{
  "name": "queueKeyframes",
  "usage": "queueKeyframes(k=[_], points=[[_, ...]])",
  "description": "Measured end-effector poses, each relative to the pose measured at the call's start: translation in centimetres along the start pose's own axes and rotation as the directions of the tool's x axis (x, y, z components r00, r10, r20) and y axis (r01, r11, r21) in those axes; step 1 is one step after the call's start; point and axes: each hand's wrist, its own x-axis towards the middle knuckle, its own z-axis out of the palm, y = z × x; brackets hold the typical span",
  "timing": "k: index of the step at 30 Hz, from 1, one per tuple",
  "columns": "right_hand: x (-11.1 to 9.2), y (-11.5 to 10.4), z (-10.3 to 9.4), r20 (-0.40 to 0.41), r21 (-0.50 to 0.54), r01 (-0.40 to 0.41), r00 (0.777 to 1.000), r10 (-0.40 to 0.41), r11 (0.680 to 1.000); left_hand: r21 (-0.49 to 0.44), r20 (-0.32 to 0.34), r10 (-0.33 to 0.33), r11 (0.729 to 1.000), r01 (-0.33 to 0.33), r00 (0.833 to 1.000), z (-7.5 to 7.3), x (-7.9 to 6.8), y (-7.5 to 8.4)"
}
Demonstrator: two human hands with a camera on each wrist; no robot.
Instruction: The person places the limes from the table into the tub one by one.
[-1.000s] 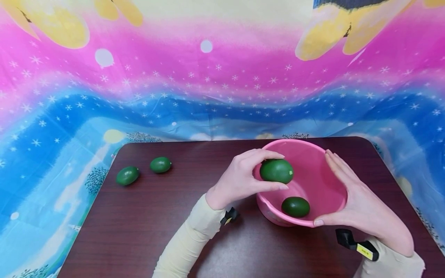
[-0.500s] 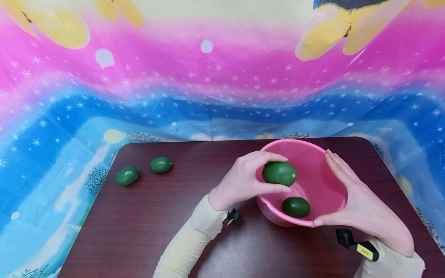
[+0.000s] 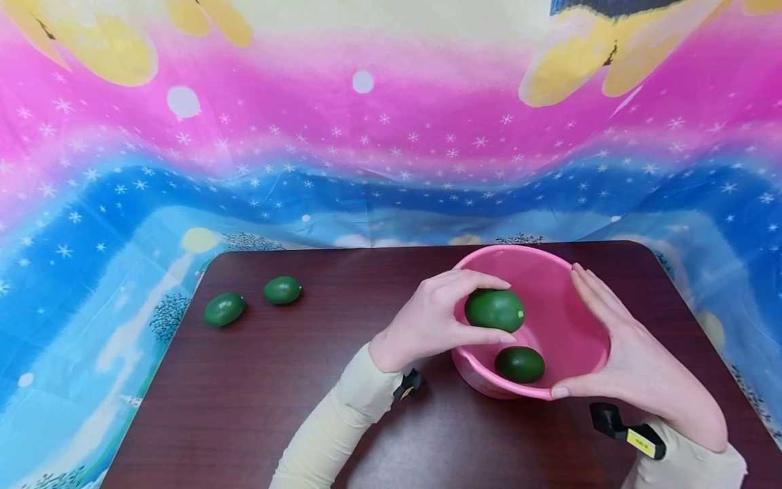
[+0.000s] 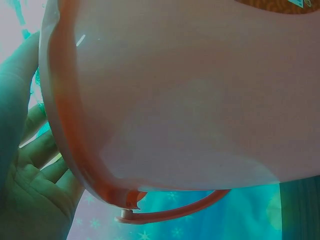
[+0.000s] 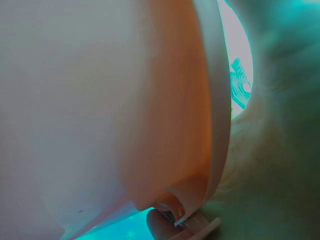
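My left hand (image 3: 427,316) holds a green lime (image 3: 495,310) between thumb and fingers, inside the near-left rim of a pink bucket (image 3: 562,299). A second lime (image 3: 519,365) lies lower in the bucket, close to its front wall. With thumb and fingers spread, my right hand (image 3: 635,353) grips the bucket's right side at the rim. In the left wrist view, the bucket's outer wall (image 4: 175,100) fills most of the picture and hides the held lime; my left hand (image 4: 35,195) reaches over the rim. The right wrist view shows a finger (image 5: 161,227) bent under the rim.
Two more limes lie at the table's back left, one (image 3: 224,310) near the left edge and the other (image 3: 282,290) to its right. The dark brown table (image 3: 244,401) ends close behind the bucket, where a printed cloth (image 3: 391,149) hangs. A bucket handle (image 4: 185,212) hangs at the rim.
My left hand has moved slightly right and toward me with the lime, further inside the bucket. My right hand, the bucket and the other limes have stayed in place.
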Motion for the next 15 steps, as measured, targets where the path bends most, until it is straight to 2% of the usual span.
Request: queueKeyframes(k=[8, 15], points=[[-0.02, -0.13, -0.02, -0.005, -0.023, 0.004, 1.000, -0.004, 1.000, 0.016, 0.006, 0.006, 1.000, -0.006, 1.000, 0.11, 0.00, -0.17], [0.05, 0.05, -0.06, 0.000, -0.004, 0.017, 1.000, -0.017, 1.000, 0.030, 0.005, 0.001, 1.000, -0.001, 1.000, 0.34, -0.09, -0.37]])
